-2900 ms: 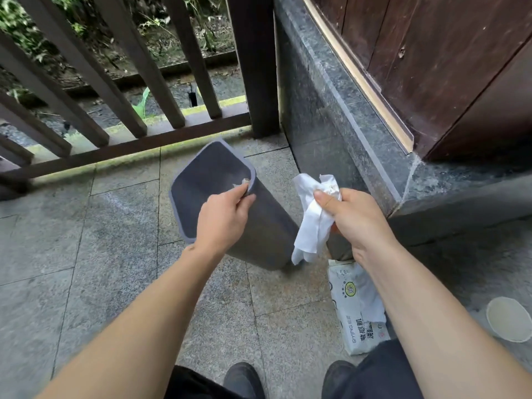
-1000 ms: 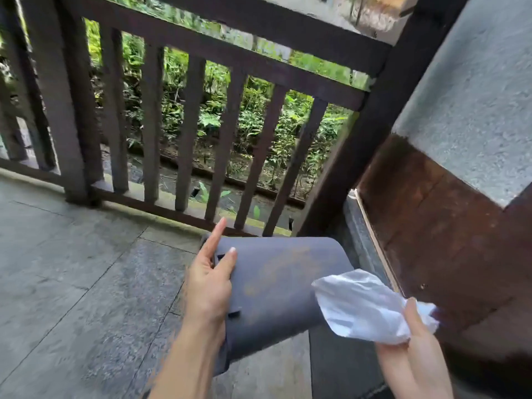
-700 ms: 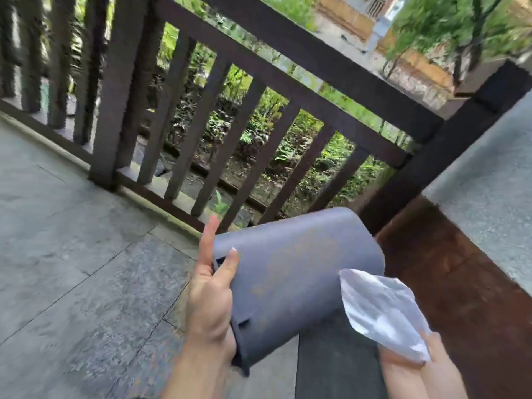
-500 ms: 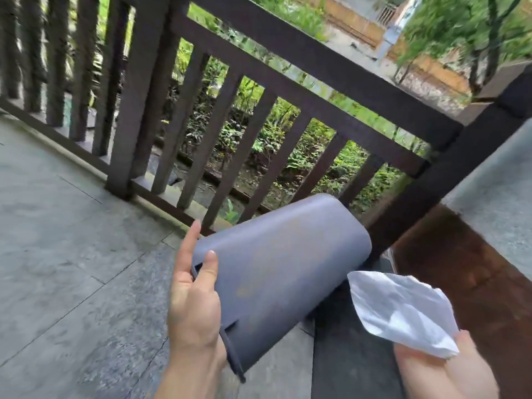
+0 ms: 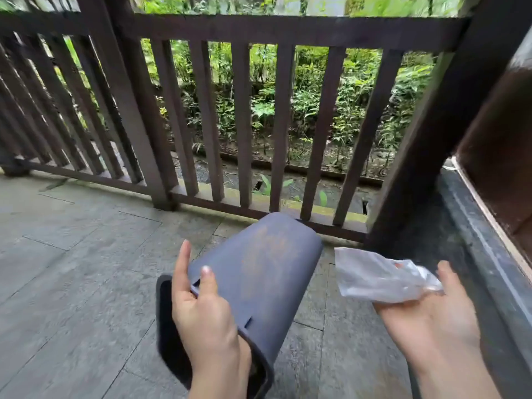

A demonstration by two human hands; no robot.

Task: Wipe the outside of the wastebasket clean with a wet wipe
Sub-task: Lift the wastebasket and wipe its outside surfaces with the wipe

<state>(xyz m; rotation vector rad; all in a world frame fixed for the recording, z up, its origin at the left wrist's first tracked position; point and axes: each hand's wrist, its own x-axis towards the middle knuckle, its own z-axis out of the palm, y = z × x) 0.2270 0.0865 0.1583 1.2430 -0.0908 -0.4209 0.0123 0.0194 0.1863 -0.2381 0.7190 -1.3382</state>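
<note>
Grey stone paving point(image 5: 72, 254) runs up to a dark brown wooden slatted railing point(image 5: 244, 125) with greenery behind. Tipped on its side above the paving, the dark grey plastic wastebasket point(image 5: 259, 277) is clamped at its rim by the left hand point(image 5: 204, 312), thumb outside, index finger raised. Just right of those fingers, apart from the basket, the crumpled white wet wipe point(image 5: 380, 277) lies across the right hand point(image 5: 426, 318), thumb over its edge.

I see a slate blue-grey wastebasket point(image 5: 267, 272) with a faint brownish, dusty smear along its side. The wet wipe point(image 5: 377, 279) is white, slightly translucent, with a small orange-red spot near one edge. The floor point(image 5: 86, 254) is mottled grey stone tile. The railing point(image 5: 241, 119) is dark brown wood, with green foliage point(image 5: 305, 93) behind.
</note>
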